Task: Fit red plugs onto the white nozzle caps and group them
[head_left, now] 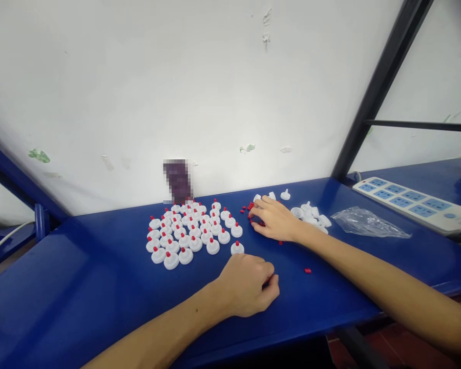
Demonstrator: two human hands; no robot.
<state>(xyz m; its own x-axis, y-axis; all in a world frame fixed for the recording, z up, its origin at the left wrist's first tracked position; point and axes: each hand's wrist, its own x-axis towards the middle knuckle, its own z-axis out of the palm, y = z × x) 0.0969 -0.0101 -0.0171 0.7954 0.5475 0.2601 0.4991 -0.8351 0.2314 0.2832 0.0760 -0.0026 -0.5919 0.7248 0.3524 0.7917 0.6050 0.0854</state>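
My left hand (249,285) rests near the front of the blue table with its fingers curled in; whatever may be inside is hidden. Just beyond it stands a white nozzle cap with a red tip (237,248). Farther left is a large group of the same white caps with red tips (192,231), standing upright. My right hand (272,218) reaches over a small heap of red tip covers (250,206), thumb and fingers apart, fingertips among the pieces. Right of that hand lies a pile of white caps without red tips (310,213).
A clear plastic bag (369,222) lies on the blue table (111,282), with a white power strip (418,202) behind it to the right. One loose red cover (308,270) sits near the front. A blurred dark item (177,180) leans on the wall.
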